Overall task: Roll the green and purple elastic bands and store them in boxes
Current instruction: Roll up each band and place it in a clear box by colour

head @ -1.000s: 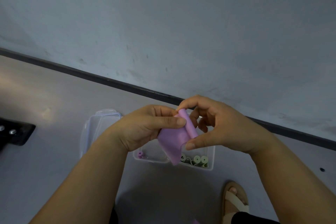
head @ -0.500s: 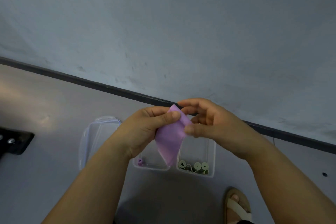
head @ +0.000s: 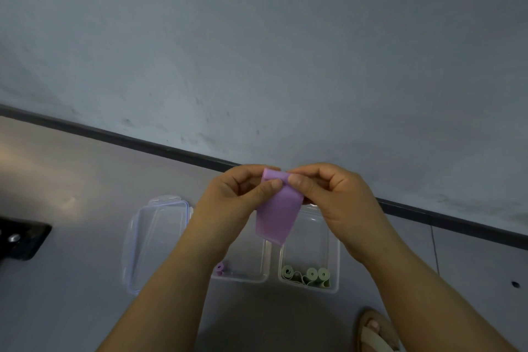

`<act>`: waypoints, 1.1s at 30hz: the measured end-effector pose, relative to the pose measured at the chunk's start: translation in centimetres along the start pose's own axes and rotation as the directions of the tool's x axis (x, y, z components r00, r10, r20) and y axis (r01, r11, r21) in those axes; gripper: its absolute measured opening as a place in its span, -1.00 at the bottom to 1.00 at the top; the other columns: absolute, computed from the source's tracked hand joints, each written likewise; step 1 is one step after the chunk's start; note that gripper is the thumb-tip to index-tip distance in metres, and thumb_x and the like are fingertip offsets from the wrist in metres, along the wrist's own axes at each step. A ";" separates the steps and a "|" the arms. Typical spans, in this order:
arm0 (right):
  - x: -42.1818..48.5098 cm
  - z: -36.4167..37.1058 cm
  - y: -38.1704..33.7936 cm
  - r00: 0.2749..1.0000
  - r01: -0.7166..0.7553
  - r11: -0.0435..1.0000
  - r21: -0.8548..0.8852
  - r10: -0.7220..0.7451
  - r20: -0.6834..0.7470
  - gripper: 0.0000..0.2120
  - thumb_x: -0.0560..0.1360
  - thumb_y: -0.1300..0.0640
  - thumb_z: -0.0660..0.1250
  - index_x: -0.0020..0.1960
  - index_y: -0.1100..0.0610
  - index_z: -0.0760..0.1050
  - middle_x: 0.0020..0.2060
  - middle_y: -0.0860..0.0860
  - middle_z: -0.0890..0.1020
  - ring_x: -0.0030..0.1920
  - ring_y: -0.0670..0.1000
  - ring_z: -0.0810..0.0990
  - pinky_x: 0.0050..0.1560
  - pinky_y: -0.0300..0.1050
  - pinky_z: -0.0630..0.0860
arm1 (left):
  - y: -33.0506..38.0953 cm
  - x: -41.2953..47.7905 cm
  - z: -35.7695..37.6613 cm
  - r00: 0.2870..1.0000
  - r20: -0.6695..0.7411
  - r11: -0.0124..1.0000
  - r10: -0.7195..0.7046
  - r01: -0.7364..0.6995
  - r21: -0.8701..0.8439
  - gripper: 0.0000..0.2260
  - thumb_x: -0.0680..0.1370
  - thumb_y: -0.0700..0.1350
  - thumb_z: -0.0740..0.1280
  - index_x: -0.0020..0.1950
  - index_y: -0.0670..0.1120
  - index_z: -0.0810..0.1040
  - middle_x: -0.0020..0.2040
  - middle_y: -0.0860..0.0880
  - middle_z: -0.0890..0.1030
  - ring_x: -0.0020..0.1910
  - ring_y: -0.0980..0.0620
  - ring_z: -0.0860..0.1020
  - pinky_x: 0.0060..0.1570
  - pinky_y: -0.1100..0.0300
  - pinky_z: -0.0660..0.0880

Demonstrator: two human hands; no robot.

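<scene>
Pinching the purple band (head: 278,214) by its top edge, my left hand (head: 237,197) and right hand (head: 334,194) sit level; its length hangs below.

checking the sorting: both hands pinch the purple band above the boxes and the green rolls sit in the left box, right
Not quite: the green rolls sit in the right box, as the head view shows; the left box holds a purple roll. The left hand and right hand do pinch the purple band above them.
</scene>
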State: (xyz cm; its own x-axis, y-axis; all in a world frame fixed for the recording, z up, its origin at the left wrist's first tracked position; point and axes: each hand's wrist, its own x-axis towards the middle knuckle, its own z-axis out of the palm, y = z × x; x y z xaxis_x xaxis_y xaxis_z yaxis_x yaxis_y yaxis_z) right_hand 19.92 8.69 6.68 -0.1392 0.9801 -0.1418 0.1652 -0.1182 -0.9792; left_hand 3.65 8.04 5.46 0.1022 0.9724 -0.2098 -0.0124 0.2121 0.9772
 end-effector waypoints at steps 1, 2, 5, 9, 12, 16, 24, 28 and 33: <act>0.0 -0.1 0.1 1.000 0.010 1.000 -0.020 -0.011 -0.012 -0.81 0.29 -0.10 0.33 -0.14 -0.09 0.58 -0.23 -0.20 0.67 -0.18 -0.20 0.63 -0.16 -0.37 0.55 | 0.1 0.0 0.0 1.000 -0.012 1.000 0.019 -0.019 0.014 -0.64 0.34 0.02 0.35 0.06 -0.11 0.63 -0.05 -0.03 0.69 -0.03 0.03 0.64 -0.02 0.17 0.59; 0.1 -0.3 0.2 1.000 0.024 0.999 -0.041 -0.024 -0.020 -0.86 0.30 -0.08 0.35 -0.15 -0.11 0.57 -0.22 -0.21 0.67 -0.16 -0.21 0.62 -0.14 -0.36 0.55 | 0.2 -0.1 0.1 0.999 -0.021 0.999 0.034 -0.034 0.028 -0.62 0.35 0.04 0.33 0.07 -0.12 0.63 -0.03 -0.04 0.69 -0.02 0.02 0.64 0.00 0.15 0.59; 0.1 -0.4 0.4 0.997 0.065 0.995 -0.076 -0.068 -0.041 -0.87 0.39 0.08 0.40 -0.17 -0.16 0.56 -0.24 -0.19 0.65 -0.15 -0.19 0.61 -0.13 -0.36 0.54 | 0.2 0.0 -0.1 0.998 -0.029 0.994 0.059 -0.056 0.094 -0.62 0.36 0.08 0.31 0.09 -0.06 0.65 0.00 -0.01 0.68 0.02 0.03 0.63 0.10 0.05 0.56; 0.1 -0.2 0.2 0.994 0.099 0.993 -0.068 -0.102 -0.039 -0.79 0.38 0.17 0.42 -0.15 -0.15 0.54 -0.24 -0.20 0.64 -0.19 -0.25 0.59 -0.19 -0.45 0.50 | 0.3 0.0 -0.3 0.998 -0.041 0.993 0.044 -0.039 0.114 -0.71 0.35 0.06 0.32 0.03 0.06 0.64 -0.01 0.06 0.69 0.02 0.12 0.62 0.12 0.11 0.55; 0.1 -0.1 0.2 0.996 0.073 0.997 -0.021 -0.074 -0.040 -0.78 0.30 0.09 0.45 -0.10 -0.13 0.55 -0.21 -0.17 0.66 -0.17 -0.22 0.61 -0.17 -0.39 0.52 | 0.4 -0.1 -0.2 0.998 -0.058 0.997 0.036 -0.032 0.063 -0.80 0.41 -0.04 0.34 0.01 0.06 0.64 -0.03 0.04 0.69 0.00 0.11 0.63 0.09 0.12 0.56; 0.1 -0.1 0.3 0.998 0.031 1.000 0.002 -0.031 -0.051 -0.76 0.25 -0.12 0.34 -0.09 -0.13 0.56 -0.15 -0.12 0.67 -0.09 -0.14 0.64 -0.03 -0.25 0.57 | 0.5 -0.1 -0.2 0.996 -0.086 0.999 0.037 -0.035 0.022 -0.81 0.47 -0.21 0.35 -0.02 0.05 0.63 -0.11 0.05 0.70 -0.06 0.12 0.64 0.02 0.26 0.57; 0.3 -0.4 0.3 0.999 0.021 1.000 0.023 -0.020 -0.047 -0.87 0.40 0.14 0.39 -0.14 -0.09 0.58 -0.25 -0.19 0.67 -0.18 -0.19 0.63 -0.13 -0.34 0.57 | 0.6 -0.1 -0.2 0.998 -0.033 0.999 0.044 -0.045 -0.012 -0.71 0.48 -0.31 0.33 0.03 0.07 0.59 -0.10 0.06 0.71 -0.05 0.13 0.64 -0.03 0.31 0.56; 0.3 -0.5 0.2 0.998 0.010 0.998 0.066 -0.007 -0.055 -0.87 0.31 0.07 0.40 -0.15 -0.09 0.58 -0.25 -0.19 0.68 -0.15 -0.15 0.64 -0.07 -0.26 0.60 | 0.5 -0.1 -0.2 1.000 -0.008 0.996 0.002 -0.003 -0.090 -0.72 0.37 -0.17 0.37 0.07 0.00 0.58 -0.11 0.02 0.71 -0.09 0.10 0.65 -0.08 0.27 0.59; 0.2 -0.4 0.2 0.998 0.020 0.991 0.136 -0.011 -0.062 -0.82 0.21 0.05 0.39 -0.18 -0.06 0.59 -0.26 -0.17 0.69 -0.17 -0.15 0.65 -0.04 -0.26 0.60 | 0.0 0.0 -0.2 0.999 0.026 1.000 -0.025 0.025 0.009 -0.60 0.34 -0.02 0.37 0.14 -0.10 0.60 0.00 -0.05 0.69 0.02 0.00 0.64 0.07 0.08 0.57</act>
State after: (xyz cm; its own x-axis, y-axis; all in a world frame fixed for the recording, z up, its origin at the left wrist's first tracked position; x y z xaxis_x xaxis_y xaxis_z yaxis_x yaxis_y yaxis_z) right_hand 20.30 8.94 6.49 -0.0806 0.9893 -0.1216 0.0280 -0.1197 -0.9924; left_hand 3.50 8.09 5.49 0.1288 0.9638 -0.2336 -0.0009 0.2356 0.9718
